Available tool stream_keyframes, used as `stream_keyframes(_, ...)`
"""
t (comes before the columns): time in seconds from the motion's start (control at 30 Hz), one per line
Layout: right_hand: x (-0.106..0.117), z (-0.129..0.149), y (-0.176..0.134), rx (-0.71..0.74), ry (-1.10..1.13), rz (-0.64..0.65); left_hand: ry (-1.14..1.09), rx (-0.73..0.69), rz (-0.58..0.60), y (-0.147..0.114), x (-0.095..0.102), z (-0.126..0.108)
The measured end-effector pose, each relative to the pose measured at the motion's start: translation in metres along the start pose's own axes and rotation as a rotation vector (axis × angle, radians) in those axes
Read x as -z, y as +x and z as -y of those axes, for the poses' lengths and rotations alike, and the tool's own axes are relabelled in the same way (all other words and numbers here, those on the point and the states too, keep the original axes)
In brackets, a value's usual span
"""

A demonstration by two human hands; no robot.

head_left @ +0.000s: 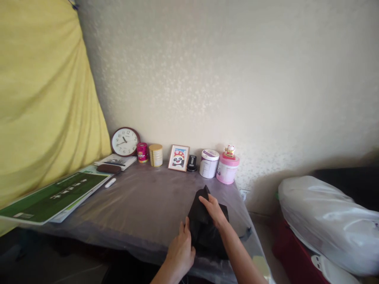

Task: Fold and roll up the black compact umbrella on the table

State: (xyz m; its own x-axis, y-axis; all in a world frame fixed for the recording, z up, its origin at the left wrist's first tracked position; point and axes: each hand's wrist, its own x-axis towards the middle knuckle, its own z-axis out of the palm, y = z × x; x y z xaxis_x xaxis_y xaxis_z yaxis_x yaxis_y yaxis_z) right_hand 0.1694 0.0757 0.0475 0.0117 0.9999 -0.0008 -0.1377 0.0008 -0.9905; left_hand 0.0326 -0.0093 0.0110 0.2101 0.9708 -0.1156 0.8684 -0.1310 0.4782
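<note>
A black cloth bag (203, 232), creased and partly folded, is at the table's front right. Its near part is partly hidden by my right forearm. My left hand (181, 246) grips the bag's left edge, thumb and fingers closed on it. My right hand (211, 207) pinches the upper part, where a corner sticks up above the fingers. What is inside the bag, if anything, does not show.
Along the wall stand a clock (126, 141), a pink can (142, 152), a yellow-lidded tin (156, 155), a panda picture frame (179, 157), and two tubs (209, 163). A green board (56, 195) lies left. A white plastic bag (325, 221) bulges beyond the table's right edge.
</note>
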Motion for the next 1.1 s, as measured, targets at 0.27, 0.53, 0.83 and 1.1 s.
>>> stream_keyframes(0.27, -0.003, -0.024, 0.014, -0.11, -0.28, -0.019, 0.052, -0.062, -0.018, -0.001, 0.001, 0.004)
stream_keyframes(0.53, -0.008, -0.015, 0.006, -0.052, -0.454, 0.111, 0.151, -0.024, -0.115, -0.018, 0.015, 0.016)
stream_keyframes(0.83, -0.012, -0.019, -0.015, 0.446, -0.902, 0.178, 0.196, -0.28, -0.108, -0.003, 0.001, 0.006)
stream_keyframes(1.1, 0.003, -0.032, 0.002, 0.689, -1.09, 0.278, 0.131, -0.188, 0.029, -0.003, -0.003, 0.001)
